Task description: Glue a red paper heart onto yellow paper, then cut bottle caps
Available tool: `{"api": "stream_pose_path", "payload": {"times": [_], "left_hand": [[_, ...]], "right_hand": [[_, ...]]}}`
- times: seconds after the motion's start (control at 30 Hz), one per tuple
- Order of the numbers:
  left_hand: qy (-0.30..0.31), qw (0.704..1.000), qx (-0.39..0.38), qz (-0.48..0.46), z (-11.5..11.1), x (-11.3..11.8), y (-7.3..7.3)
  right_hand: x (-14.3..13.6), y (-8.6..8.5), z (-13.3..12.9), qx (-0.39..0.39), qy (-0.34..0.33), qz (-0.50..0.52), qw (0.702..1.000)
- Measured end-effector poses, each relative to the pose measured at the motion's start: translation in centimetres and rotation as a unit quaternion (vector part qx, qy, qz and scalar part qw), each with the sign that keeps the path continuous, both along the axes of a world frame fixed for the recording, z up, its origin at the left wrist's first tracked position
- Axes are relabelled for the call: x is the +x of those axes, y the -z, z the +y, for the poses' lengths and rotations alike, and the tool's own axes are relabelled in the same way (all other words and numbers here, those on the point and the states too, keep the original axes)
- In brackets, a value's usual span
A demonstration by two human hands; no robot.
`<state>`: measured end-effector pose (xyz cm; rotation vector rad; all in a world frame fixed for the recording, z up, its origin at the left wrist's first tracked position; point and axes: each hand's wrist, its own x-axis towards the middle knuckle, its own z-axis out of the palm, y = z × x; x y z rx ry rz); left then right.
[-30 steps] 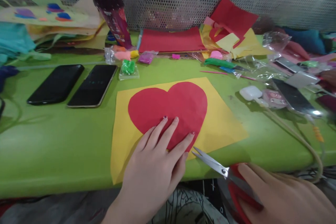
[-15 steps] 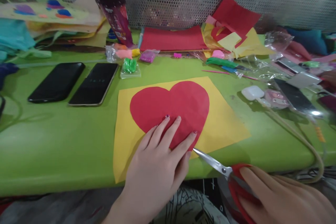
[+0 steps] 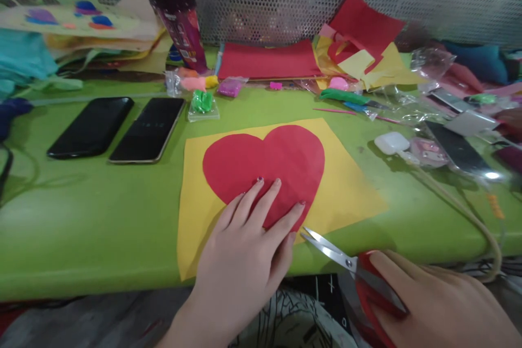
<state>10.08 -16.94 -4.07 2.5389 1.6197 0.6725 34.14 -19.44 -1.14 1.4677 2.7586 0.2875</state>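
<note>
A red paper heart (image 3: 285, 163) lies on a yellow sheet (image 3: 350, 185) near the table's front edge. My left hand (image 3: 244, 255) rests flat on the heart's lower part with its fingers spread, covering the lower left side and part of the yellow sheet. At the lower right, my right hand (image 3: 436, 293) is wrapped round the red handles of a pair of scissors (image 3: 338, 254). The blades are slightly apart, and their tips are at the yellow sheet's front edge, just right of the heart's lower point.
Two black phones (image 3: 92, 126) lie at left. Behind the sheet are a purple cup (image 3: 181, 27), a bag of green clay (image 3: 203, 106) and red paper (image 3: 267, 61). Green-handled scissors (image 3: 345, 97), a white case (image 3: 391, 143) and another phone (image 3: 460, 149) are at right.
The scissor blades have parted slightly. My left hand stays on the heart in nearly the same place.
</note>
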Motion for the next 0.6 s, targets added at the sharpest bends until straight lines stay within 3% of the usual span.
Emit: {"api": "stream_pose_path", "payload": {"times": [0.47, 0.6], "left_hand": [[0.000, 1.000, 0.003, 0.003, -0.04, -0.03, 0.05], [0.001, 1.000, 0.000, 0.004, 0.03, -0.04, 0.08]], "right_hand": [[-0.09, 0.13, 0.02, 0.027, -0.029, -0.004, 0.999], [0.13, 0.06, -0.27, 0.031, 0.006, -0.004, 0.999]]}}
